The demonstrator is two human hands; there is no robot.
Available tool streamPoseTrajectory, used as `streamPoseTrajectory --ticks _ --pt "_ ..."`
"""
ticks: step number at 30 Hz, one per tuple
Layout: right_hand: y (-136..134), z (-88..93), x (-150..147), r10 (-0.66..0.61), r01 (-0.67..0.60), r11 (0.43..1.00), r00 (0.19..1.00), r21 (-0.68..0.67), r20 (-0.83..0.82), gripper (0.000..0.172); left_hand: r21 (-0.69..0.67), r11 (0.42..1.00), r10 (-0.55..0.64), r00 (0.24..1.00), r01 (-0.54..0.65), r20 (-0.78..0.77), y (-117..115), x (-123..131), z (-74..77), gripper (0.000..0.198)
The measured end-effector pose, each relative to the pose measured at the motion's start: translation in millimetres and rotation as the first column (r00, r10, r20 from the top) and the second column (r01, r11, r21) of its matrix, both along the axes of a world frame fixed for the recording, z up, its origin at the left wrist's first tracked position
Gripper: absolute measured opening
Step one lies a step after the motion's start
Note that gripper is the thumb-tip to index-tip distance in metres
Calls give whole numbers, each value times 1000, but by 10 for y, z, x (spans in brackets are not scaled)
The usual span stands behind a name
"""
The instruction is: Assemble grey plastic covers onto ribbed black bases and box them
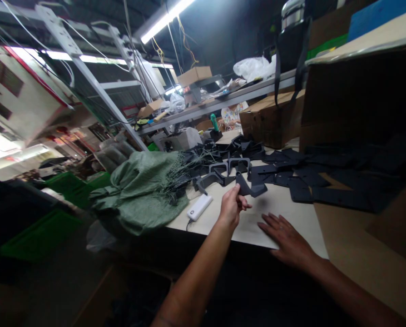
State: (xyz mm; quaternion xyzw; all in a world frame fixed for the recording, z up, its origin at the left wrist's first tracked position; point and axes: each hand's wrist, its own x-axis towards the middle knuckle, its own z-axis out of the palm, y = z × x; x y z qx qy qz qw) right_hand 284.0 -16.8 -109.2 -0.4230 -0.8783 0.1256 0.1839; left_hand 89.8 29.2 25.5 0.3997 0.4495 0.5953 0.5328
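Observation:
Between the thumb and fingers of my left hand [230,206] is one end of a black angled bracket [249,187], held just above the pale table top [257,231]. My right hand [286,236] rests near the table's front edge, fingers stretched out and nothing in it. Beyond the left hand lies a heap of similar black brackets [220,168]. Flat black plates [300,188] are spread over the table to the right. A white power bank [199,206] with a cable lies left of my left hand.
A frayed green woven sack [141,186] drapes over the table's left side. Cardboard boxes [274,116] stand at the back right. A metal shelf [206,106] with clutter runs above the table. Green crates [39,234] are on the left, below table height.

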Motion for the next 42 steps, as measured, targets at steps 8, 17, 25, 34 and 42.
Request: streamPoseTrajectory --ticks 8,17,25,34,42 --pt "-3 -76 9 -11 12 999 999 35 -33 93 194 903 416 894 -384 -166 -25 -1513 267 43" --pt "-18 -85 17 -21 21 1000 1000 19 -15 95 136 955 292 911 -263 -292 556 -1883 -171 49" --pt "-41 -57 26 -28 28 1000 1000 5 -8 98 129 961 271 929 -245 -253 1167 -2040 -157 51" --pt "-60 -23 9 -44 44 999 999 3 9 103 71 952 307 933 -299 -186 1476 -2295 -167 55" --pt "-63 -8 -5 -43 43 999 999 27 28 108 147 912 392 920 -383 -31 1421 -2230 275 51"
